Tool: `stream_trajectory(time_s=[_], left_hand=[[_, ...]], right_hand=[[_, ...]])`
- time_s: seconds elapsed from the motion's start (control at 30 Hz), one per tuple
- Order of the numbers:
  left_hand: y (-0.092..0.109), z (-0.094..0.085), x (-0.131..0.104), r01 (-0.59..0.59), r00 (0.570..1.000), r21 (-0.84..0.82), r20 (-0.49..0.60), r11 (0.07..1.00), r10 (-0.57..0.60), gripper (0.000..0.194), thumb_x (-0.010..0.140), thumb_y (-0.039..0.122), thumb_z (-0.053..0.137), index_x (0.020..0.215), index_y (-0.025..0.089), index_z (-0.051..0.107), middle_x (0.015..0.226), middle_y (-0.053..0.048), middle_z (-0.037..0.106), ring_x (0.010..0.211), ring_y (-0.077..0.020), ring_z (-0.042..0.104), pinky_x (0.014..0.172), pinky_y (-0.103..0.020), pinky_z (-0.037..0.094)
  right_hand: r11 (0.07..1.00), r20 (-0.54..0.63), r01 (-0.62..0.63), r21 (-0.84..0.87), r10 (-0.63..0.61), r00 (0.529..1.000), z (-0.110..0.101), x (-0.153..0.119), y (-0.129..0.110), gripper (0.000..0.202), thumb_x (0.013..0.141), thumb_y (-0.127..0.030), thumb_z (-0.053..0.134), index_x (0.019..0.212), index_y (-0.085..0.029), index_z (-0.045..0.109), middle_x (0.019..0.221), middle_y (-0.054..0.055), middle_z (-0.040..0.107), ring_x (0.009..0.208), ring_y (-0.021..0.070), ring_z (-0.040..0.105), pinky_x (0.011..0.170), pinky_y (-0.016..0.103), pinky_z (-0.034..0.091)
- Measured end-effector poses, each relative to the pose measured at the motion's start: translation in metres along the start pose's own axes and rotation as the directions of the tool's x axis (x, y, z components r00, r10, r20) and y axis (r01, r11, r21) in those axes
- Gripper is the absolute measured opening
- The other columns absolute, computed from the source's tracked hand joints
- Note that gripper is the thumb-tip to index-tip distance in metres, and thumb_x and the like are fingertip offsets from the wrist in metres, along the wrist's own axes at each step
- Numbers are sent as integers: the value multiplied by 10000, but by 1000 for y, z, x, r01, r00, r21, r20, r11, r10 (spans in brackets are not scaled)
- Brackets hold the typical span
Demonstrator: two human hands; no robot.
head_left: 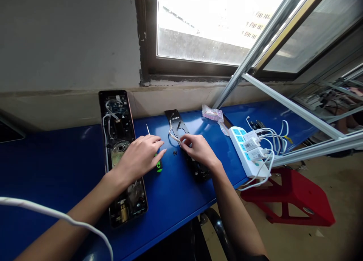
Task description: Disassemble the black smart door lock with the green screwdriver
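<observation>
My right hand [198, 149] pinches a white cable [171, 132] between thumb and fingers. The cable runs along a long black panel [179, 125] whose lower part lies under that hand. My left hand [143, 153] reaches across an opened lock housing [123, 147], its thumb and index finger apart. Beneath the left hand lies a screwdriver [159, 167] with a green and black handle; its shaft tip shows above the knuckles, and the middle is hidden. Several small dark screws [175, 153] sit on the table between the hands. Circuit boards and wires fill the housing.
On the right of the blue table [181, 193] stands a white power strip [244, 151] with several plugged-in chargers and cables. A plastic bag [212, 113] lies near the wall. A metal frame [255, 49] rises at right, above a red stool [295, 196]. Another white cable [56, 214] crosses the lower left.
</observation>
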State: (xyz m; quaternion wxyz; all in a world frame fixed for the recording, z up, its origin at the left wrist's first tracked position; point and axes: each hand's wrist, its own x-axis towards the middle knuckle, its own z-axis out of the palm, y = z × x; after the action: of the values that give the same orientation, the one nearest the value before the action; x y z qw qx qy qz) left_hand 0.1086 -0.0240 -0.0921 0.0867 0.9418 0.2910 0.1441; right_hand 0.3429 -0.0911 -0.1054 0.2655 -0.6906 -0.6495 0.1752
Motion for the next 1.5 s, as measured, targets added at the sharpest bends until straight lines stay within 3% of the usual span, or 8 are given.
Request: stream_trajectory(time_s=[0.17,0.33,0.5,0.73,0.9,1.1,1.33,1.5], left_hand=[[-1,-7,-1,-24,1000,-95,0,995,24,415,1033,410,450,1181,189,769,1246,-139,736,1140,-324,685,974,-482,579],[-20,-38,-5,-17,999,-253,-33,967,9,336,1002,415,513,1124,270,791,1158,-75,753,1031,-273,716,943,-415,590],[-60,-73,-20,6,991,-262,-127,965,-41,278,933,373,542,1014,305,798,978,-12,792,826,-235,737,779,-348,582],[-89,-92,-38,160,985,-251,-23,955,-171,265,863,379,575,967,314,810,928,4,808,801,-245,738,701,-324,556],[-89,-101,-39,156,984,-226,-44,961,-171,278,867,332,556,975,292,810,959,11,815,838,-229,744,724,-299,543],[-90,-107,-42,162,987,-186,18,969,-162,300,926,267,541,1088,233,791,1101,-27,806,950,-214,740,799,-273,529],[-87,-108,-42,149,987,-203,-35,968,-160,290,950,274,547,1100,239,794,1123,-29,801,971,-217,741,829,-276,540],[-75,-109,-38,120,974,-192,-167,974,-153,308,986,283,523,1142,213,780,1142,-44,793,1004,-233,736,911,-333,546]], right_hand=[[998,-81,29,-47,-33,996,-2,3,-8,117,907,-289,696,988,-222,746,906,49,761,757,182,690,682,300,503],[984,-153,176,23,-171,973,-3,9,-40,132,969,-270,635,1045,-212,726,996,64,736,909,181,697,792,314,546],[900,-43,411,143,-409,912,1,11,-89,112,985,-247,641,1067,-231,716,1006,5,744,876,114,701,758,229,552],[846,93,529,74,-534,841,31,21,-131,189,981,-291,676,1155,-225,714,1069,42,735,931,165,699,822,291,555],[836,133,545,-61,-535,835,54,32,-138,247,973,-308,691,1184,-182,720,1110,93,702,1009,228,671,856,348,551],[817,140,563,-123,-547,825,62,35,-139,237,1022,-325,611,1179,-173,706,1116,98,673,991,214,673,872,345,576],[755,82,645,-118,-640,764,54,31,-139,241,1046,-320,561,1155,-157,702,1116,123,683,969,215,665,880,365,584],[783,-56,619,-65,-622,781,29,24,-128,221,1021,-308,621,1191,-187,695,1111,85,677,968,172,660,845,305,567]])
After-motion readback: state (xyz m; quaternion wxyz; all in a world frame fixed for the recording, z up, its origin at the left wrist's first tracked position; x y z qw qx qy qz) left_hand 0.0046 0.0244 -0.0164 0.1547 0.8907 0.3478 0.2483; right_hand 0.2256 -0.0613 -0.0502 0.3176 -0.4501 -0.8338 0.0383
